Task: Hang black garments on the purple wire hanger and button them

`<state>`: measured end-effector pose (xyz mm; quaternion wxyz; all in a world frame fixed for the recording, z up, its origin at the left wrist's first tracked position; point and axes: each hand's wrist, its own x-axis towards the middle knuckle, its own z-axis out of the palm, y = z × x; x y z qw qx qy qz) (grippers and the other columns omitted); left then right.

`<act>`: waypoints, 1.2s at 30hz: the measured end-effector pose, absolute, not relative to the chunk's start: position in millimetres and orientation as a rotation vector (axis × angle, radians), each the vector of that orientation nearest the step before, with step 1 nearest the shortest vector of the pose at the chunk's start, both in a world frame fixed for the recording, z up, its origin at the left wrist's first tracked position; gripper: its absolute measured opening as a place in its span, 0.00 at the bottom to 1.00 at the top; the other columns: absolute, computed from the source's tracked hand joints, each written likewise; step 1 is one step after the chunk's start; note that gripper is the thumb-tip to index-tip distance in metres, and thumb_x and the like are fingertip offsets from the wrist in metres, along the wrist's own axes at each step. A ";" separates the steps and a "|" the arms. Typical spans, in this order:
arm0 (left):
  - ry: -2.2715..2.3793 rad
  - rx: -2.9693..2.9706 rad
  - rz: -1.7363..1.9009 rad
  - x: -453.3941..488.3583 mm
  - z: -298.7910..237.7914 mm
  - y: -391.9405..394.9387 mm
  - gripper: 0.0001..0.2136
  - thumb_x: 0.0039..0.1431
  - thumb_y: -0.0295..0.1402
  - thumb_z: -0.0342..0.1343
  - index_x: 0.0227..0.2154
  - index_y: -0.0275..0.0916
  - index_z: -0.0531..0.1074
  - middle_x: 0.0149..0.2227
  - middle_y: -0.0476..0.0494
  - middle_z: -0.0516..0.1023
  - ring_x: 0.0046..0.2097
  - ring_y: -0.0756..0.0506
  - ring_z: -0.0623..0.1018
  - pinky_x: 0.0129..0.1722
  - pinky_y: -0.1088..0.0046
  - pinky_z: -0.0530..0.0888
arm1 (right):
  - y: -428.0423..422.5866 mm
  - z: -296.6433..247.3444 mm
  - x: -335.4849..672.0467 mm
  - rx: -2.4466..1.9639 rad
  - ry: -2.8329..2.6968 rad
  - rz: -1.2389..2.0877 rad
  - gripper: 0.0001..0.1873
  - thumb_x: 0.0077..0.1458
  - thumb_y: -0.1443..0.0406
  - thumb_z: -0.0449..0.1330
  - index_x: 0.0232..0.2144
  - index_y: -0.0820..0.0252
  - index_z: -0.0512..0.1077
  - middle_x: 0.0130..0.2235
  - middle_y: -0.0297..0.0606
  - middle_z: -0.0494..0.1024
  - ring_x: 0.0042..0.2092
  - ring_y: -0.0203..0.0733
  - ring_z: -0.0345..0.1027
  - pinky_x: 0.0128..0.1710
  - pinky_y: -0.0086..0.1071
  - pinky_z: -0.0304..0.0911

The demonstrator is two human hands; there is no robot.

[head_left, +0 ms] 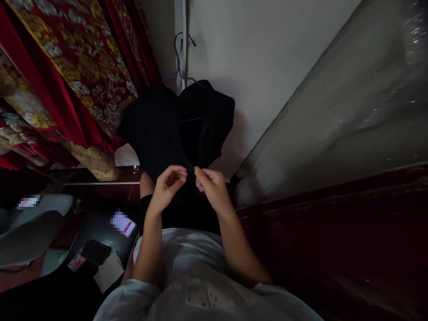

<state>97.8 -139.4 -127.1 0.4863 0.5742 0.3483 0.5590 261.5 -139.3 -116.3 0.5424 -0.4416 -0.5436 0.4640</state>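
Observation:
A dark garment (154, 129), black or nearly so and open down the front like a jacket, hangs on a purple hanger (179, 62) in front of me. My left hand (170, 185) is at its front opening, fingers curled and fingertips close to the thumb, pinching the edge as far as I can see. Just to the right, my right hand (211, 183) is closed in a pinch at the same front edge, a small gap from the left. The dark cloth hides whatever small detail lies between the fingertips.
Red curtains or garments with gold and silver embroidery (87, 58) hang at the left. A lit phone (123, 224), a dark flat item (96, 252) and a white paper (109, 271) lie on a black surface. Plastic-like sheeting (334, 120) covers the right side.

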 end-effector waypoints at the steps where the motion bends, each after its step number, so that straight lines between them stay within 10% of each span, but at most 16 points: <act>1: 0.853 1.458 1.253 93.7 -129.8 -137.1 0.13 0.59 0.36 0.71 0.44 0.40 0.79 0.43 0.41 0.81 0.47 0.43 0.81 0.51 0.67 0.77 | -140.6 -114.7 262.5 -1.043 -1.299 1.107 0.33 0.60 0.40 0.60 0.16 0.57 0.62 0.17 0.32 0.60 0.22 0.34 0.52 0.24 0.31 0.49; 36: 1.064 1.694 1.342 118.4 -124.2 -155.0 0.05 0.69 0.30 0.52 0.35 0.38 0.67 0.33 0.49 0.69 0.37 0.48 0.69 0.39 0.75 0.65 | -147.3 -117.1 272.4 -0.805 -1.499 1.129 0.13 0.64 0.56 0.64 0.32 0.59 0.71 0.25 0.30 0.68 0.26 0.32 0.60 0.27 0.28 0.55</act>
